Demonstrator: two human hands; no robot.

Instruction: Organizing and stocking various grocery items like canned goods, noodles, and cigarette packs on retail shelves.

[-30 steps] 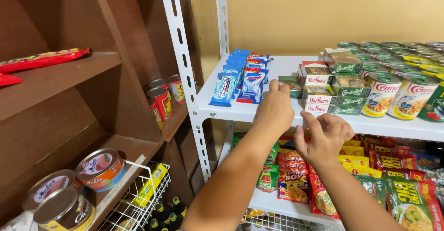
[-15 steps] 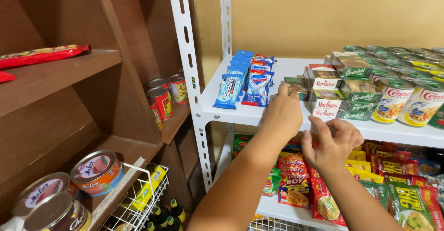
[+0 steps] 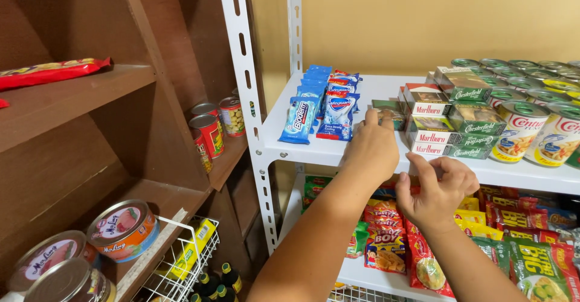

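Left hand (image 3: 373,148) crept left — touching green pack (image 3: 389,112).

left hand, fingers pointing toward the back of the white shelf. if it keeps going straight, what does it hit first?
Probably the small dark-green box at its fingertips: the left hand already seems to touch it. Depth is unclear from the head view.

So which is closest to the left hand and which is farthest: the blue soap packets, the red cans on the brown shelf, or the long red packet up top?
From the left hand:
1. Blue soap packets, just beside it on the white shelf.
2. Red cans, lower brown shelf.
3. Long red packet, far left, upper brown shelf.
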